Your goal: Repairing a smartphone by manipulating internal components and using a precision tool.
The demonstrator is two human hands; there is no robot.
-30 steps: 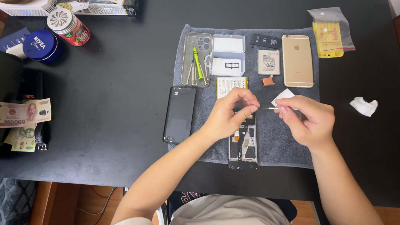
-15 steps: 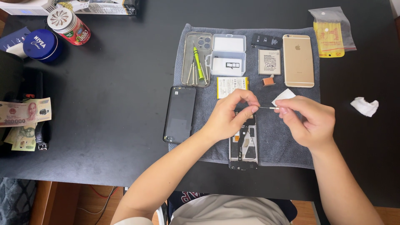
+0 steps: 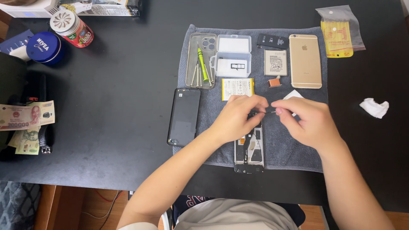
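While steadying opened phone (image 3: 249, 147) on grey towel (image 3: 298, 145) near front edge of worktop (image 3: 119, 106): left hand (image 3: 238, 117) pinched on frame top, right hand (image 3: 309, 121) clamped on thin tool (image 3: 271, 112). Likely mid-disassembly; next needs fine tip placement.

Parts tray (image 3: 232, 56) and battery (image 3: 237, 88) just beyond hands

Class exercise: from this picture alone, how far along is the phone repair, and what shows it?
Done: the black back cover lies apart on the grey towel, and the opened phone shows its insides. In hand: the left hand steadies the phone's top while the right hand works a thin tool there. Left: the yellow-labelled battery and card tray remain out.
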